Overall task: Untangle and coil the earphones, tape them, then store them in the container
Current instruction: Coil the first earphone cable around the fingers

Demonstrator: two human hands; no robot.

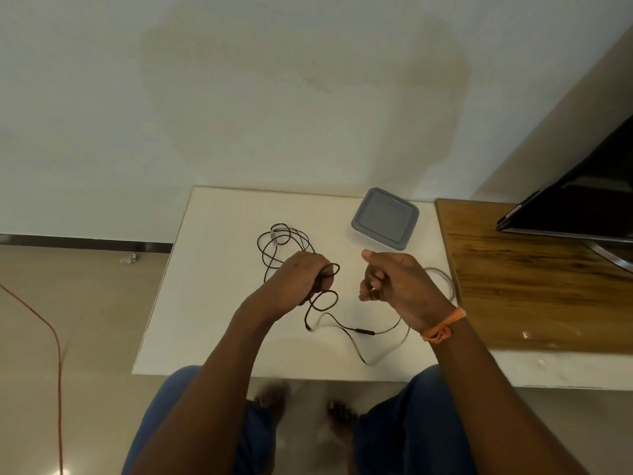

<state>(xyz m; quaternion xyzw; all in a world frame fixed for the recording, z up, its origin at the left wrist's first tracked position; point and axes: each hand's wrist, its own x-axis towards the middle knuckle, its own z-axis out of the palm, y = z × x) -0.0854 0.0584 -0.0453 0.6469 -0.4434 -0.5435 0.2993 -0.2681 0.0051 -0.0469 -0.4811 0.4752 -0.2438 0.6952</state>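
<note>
Black earphones (284,241) lie tangled in loose loops on the white table (212,303). My left hand (301,275) grips a bunch of the cable near the middle of the table. From it the wire runs down and right past an inline remote (363,331). My right hand (394,279) hovers to the right with its fingers curled; whether it pinches the thin cable I cannot tell. A grey lidded container (385,217) sits at the back right of the table. A roll of clear tape (443,279) lies partly hidden behind my right wrist.
A wooden board (531,286) adjoins the table on the right, with a dark screen (582,200) standing on it. An orange cord (51,337) trails across the floor at left. My knees and feet show below the table's front edge.
</note>
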